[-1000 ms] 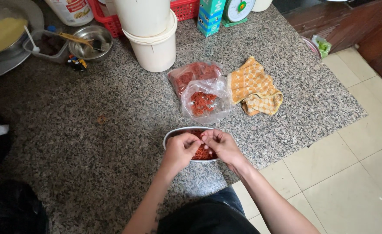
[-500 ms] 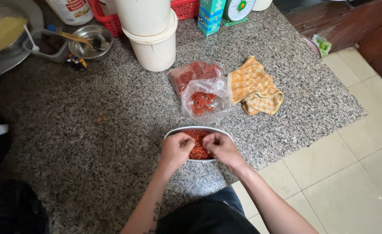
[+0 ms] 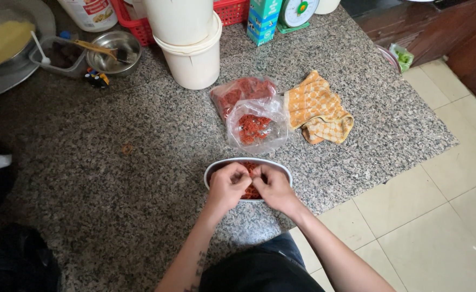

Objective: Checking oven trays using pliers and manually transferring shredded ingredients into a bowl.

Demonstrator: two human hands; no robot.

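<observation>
A small metal bowl (image 3: 274, 165) of red dried pieces sits on the speckled granite slab (image 3: 140, 178) just in front of me. My left hand (image 3: 227, 186) and my right hand (image 3: 273, 186) are both over the bowl, fingers curled and meeting at its middle, pinching some of the red pieces (image 3: 251, 190). The hands hide most of the bowl's contents. Beyond the bowl lie two clear plastic bags (image 3: 254, 127) holding more red pieces.
A yellow checked cloth (image 3: 319, 108) lies right of the bags. Behind stand stacked white buckets (image 3: 192, 54), a red basket (image 3: 232, 11), a blue-green carton (image 3: 262, 21), a kitchen scale (image 3: 297, 11), a steel bowl with a spoon (image 3: 116, 48) and a large pan (image 3: 5, 43). Tiled floor lies right.
My hands drew apart slightly over the bowl half a second ago and have now come back together at its middle. Nothing else has moved.
</observation>
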